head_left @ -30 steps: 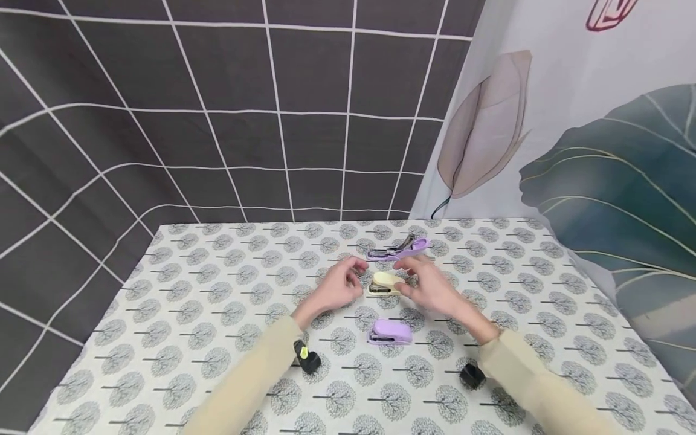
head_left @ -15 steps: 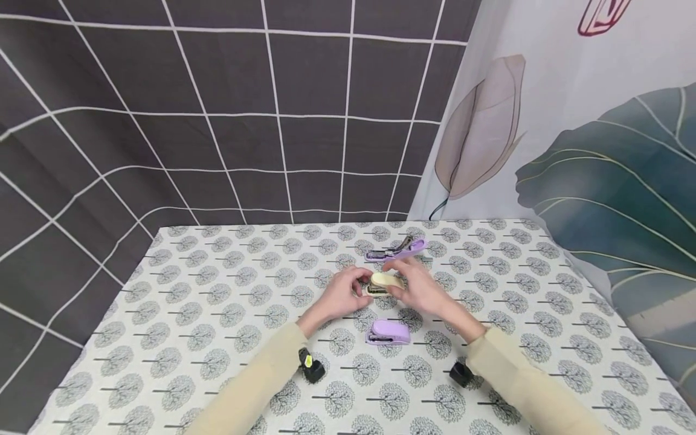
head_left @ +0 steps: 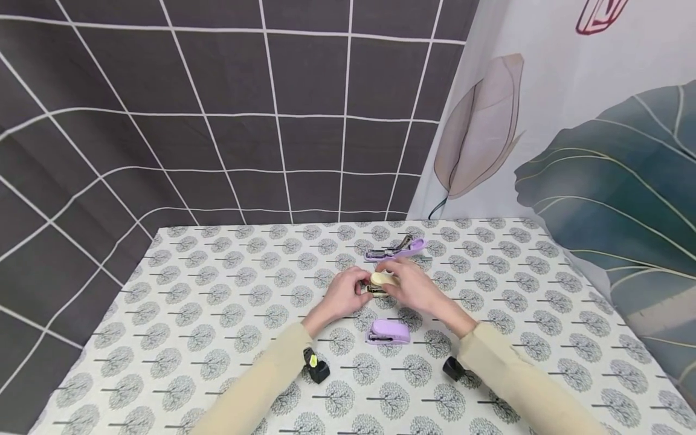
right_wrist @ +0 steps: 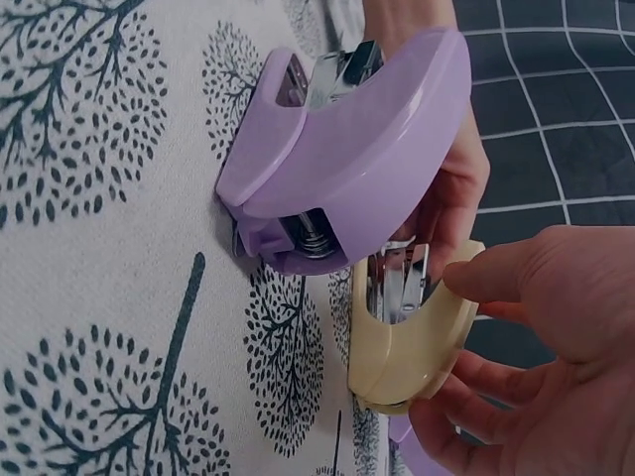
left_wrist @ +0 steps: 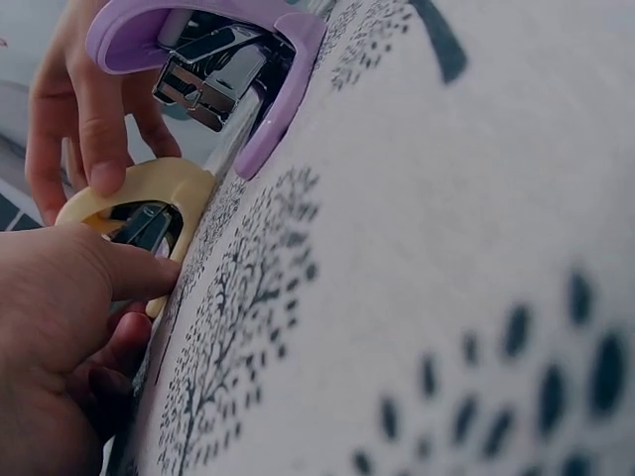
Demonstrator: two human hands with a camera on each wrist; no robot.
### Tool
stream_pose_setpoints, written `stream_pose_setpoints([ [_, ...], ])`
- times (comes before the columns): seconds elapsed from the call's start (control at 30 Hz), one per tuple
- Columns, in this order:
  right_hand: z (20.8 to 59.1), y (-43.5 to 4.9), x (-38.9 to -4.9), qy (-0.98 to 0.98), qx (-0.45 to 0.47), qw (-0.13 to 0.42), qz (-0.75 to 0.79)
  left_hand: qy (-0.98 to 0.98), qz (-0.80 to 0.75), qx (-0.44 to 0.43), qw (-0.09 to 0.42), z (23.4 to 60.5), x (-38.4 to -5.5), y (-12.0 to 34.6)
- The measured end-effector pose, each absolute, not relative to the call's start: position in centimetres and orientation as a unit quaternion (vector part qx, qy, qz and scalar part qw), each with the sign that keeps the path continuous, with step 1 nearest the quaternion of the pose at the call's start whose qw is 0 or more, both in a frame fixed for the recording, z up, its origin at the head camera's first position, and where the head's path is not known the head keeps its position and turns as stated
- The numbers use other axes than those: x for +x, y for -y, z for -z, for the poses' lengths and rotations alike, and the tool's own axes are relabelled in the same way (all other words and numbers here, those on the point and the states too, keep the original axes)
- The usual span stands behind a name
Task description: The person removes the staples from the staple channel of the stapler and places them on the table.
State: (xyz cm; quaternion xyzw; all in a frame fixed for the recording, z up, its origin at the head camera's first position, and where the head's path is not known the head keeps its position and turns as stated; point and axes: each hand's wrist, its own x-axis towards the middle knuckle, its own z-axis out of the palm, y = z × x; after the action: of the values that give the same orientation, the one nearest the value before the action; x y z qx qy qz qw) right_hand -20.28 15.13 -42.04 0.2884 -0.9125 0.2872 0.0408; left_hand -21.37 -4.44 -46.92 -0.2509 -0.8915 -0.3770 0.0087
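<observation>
A pale yellow stapler [head_left: 383, 279] stands on the cloth between both hands, its top arm raised off the base. My left hand [head_left: 345, 292] pinches the front of its base; in the left wrist view the thumb lies along that edge. My right hand [head_left: 415, 288] holds the stapler from the other end. In the right wrist view its thumb and fingers span the yellow cover [right_wrist: 407, 362]. Nearer the body, a closed purple stapler [head_left: 388, 331] rests untouched. Beyond the hands lies a second purple stapler [head_left: 397, 249], spread wide with its metal magazine exposed.
A white cloth [head_left: 234, 362] printed with grey trees covers the table. Behind it hangs a dark curtain [head_left: 228, 145] with white grid lines, and a leaf-patterned curtain [head_left: 587, 169] hangs at the right. Black cameras [head_left: 318, 370] are strapped at both wrists.
Both hands have closed in on the yellow stapler: the left moved right to its base, the right shifted left along it. Its top arm now stands more raised. The purple staplers stayed put.
</observation>
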Motion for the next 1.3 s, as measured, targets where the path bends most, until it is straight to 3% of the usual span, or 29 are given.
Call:
stream_pose_setpoints([
  [0.53,42.08,-14.54,-20.74,0.915,0.306,0.027,-0.261,0.895,0.373,-0.245,0.010,46.67,-21.29,4.58],
  [0.8,42.28,-14.65,-20.68,0.911,0.316,0.049,-0.261,0.896,0.368,-0.247,0.012,46.61,-21.19,4.41],
  [1.3,42.17,-14.75,-20.31,0.922,0.286,0.029,-0.261,0.900,0.355,-0.254,0.016,46.62,-21.31,4.23],
])
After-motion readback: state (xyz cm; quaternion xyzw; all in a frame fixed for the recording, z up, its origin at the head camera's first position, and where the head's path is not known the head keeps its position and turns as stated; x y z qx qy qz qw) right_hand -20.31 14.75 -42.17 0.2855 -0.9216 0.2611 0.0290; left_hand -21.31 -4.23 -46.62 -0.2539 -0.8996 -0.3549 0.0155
